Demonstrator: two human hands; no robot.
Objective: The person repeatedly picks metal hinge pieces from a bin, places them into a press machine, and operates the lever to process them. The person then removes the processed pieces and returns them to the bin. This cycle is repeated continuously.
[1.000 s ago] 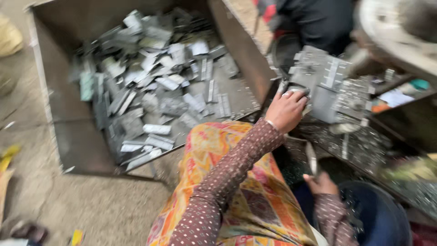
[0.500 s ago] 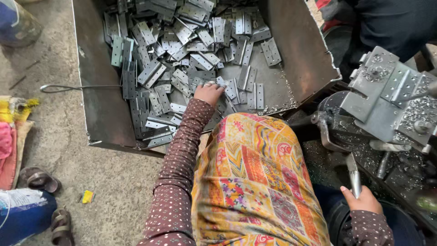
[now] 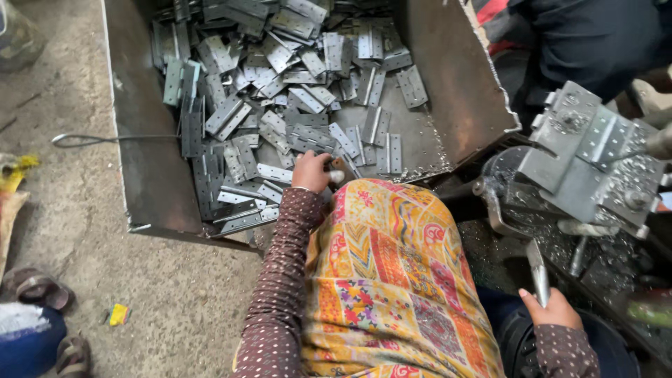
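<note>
While the left hand (image 3: 311, 171) reaches down into the rusty metal bin (image 3: 154, 175), its fingers curl closed around one of the flat grey hinges (image 3: 336, 175) at the near edge of the heap, the spot closest to the person's lap. Loose hinges (image 3: 280, 91) lie jumbled across the floor of the bin, thickest toward its far wall and thinning toward the near right corner, where bare metal shows; they seem dumped in rather than stacked, so that any one can be picked off the pile. To the right of the bin sits a grey machine (image 3: 595, 161) strewn with metal shavings, and the right hand (image 3: 553, 311) is closed around its steel lever (image 3: 537, 276), apparently so as to be ready at the machine while the other hand fetches. A patterned orange cloth (image 3: 392, 280) covers the lap just in front of the bin. Left of the bin, a bent wire (image 3: 105, 138) lies on the concrete floor (image 3: 77, 210), beside someone's sandalled foot (image 3: 35, 287).
</note>
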